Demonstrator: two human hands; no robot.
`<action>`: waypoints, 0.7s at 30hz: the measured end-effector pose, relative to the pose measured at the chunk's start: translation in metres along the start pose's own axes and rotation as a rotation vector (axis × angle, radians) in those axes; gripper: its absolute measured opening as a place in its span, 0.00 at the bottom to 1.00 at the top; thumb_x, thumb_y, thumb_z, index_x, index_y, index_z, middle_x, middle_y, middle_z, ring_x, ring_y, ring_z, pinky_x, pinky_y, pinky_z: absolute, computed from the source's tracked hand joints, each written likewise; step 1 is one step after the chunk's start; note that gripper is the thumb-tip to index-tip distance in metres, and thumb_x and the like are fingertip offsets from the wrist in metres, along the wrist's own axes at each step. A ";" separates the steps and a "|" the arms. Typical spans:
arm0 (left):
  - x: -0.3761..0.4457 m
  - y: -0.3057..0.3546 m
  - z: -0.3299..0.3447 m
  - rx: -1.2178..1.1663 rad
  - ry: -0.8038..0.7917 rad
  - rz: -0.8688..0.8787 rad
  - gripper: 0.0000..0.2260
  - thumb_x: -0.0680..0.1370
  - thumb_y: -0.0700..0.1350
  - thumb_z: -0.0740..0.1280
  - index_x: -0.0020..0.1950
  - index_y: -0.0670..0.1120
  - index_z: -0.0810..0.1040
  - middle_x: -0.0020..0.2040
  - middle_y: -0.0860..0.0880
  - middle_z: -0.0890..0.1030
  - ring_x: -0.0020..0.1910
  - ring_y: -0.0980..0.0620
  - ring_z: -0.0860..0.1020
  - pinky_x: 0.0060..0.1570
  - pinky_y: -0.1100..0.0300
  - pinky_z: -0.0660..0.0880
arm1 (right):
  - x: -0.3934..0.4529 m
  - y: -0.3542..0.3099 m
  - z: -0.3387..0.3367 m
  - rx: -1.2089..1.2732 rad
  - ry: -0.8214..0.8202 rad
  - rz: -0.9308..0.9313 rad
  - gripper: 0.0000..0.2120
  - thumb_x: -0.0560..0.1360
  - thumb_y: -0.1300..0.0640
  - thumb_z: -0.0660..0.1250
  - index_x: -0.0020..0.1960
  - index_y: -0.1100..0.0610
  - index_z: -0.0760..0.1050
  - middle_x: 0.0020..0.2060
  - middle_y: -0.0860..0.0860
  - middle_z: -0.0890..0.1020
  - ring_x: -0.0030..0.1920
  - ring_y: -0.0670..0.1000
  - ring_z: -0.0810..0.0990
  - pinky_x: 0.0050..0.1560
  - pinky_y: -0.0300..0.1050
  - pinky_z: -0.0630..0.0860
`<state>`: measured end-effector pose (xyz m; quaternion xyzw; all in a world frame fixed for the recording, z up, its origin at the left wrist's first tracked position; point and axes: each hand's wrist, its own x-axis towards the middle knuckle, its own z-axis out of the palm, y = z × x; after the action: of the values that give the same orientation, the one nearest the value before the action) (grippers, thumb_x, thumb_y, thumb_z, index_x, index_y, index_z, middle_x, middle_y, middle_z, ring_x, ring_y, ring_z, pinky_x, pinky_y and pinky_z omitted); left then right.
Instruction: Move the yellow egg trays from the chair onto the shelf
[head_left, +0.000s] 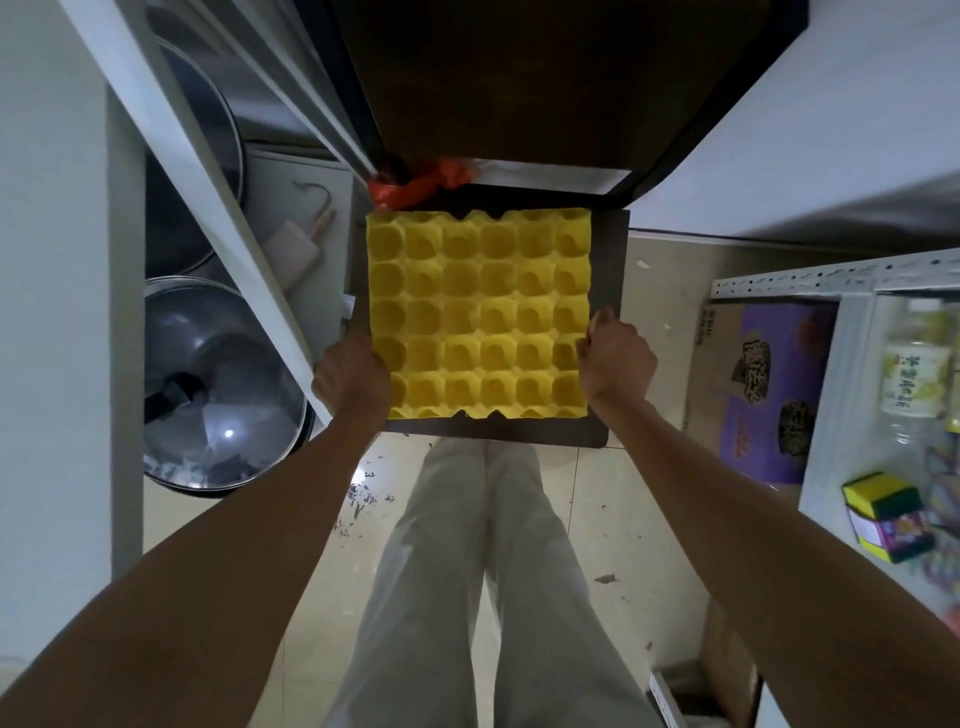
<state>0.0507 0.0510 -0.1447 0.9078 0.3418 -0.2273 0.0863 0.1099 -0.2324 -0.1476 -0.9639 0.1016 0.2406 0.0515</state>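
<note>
A yellow egg tray (478, 312) with several rows of empty cups lies flat over the dark brown chair seat (610, 270) straight below me. My left hand (353, 376) grips its left edge near the front corner. My right hand (615, 361) grips its right edge, fingers curled over the rim. Whether more trays are stacked beneath it is hidden. The white metal shelf (841, 275) stands at my right.
An orange plastic bag (415, 184) lies at the chair's back. At the left, a white rack post (208, 182) crosses large steel pots (218, 389). A purple cardboard box (763, 389) sits on the floor at the right. Sponges (883, 493) and bottles lie on the shelf.
</note>
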 end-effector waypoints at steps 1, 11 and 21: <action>-0.001 0.000 -0.004 -0.006 0.002 -0.007 0.09 0.83 0.40 0.60 0.56 0.43 0.80 0.50 0.39 0.84 0.50 0.34 0.83 0.44 0.46 0.78 | -0.002 -0.001 -0.003 0.011 0.001 -0.004 0.05 0.80 0.54 0.65 0.52 0.56 0.71 0.40 0.53 0.78 0.42 0.60 0.83 0.37 0.47 0.70; -0.037 0.016 -0.066 -0.112 0.082 0.086 0.07 0.80 0.42 0.59 0.57 0.47 0.71 0.44 0.41 0.79 0.41 0.38 0.78 0.38 0.49 0.73 | -0.047 0.025 -0.050 0.258 -0.010 0.076 0.06 0.80 0.54 0.63 0.52 0.56 0.69 0.42 0.55 0.80 0.42 0.61 0.81 0.38 0.51 0.76; -0.167 0.121 -0.143 -0.531 -0.203 0.443 0.10 0.78 0.46 0.67 0.58 0.45 0.78 0.48 0.47 0.80 0.47 0.43 0.79 0.45 0.51 0.74 | -0.240 0.149 -0.131 0.769 0.153 0.496 0.18 0.80 0.54 0.65 0.66 0.61 0.67 0.48 0.59 0.82 0.48 0.63 0.82 0.44 0.56 0.77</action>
<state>0.0707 -0.0927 0.0601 0.8786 0.1736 -0.1956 0.3996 -0.0711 -0.3560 0.0734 -0.8363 0.4146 0.1186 0.3385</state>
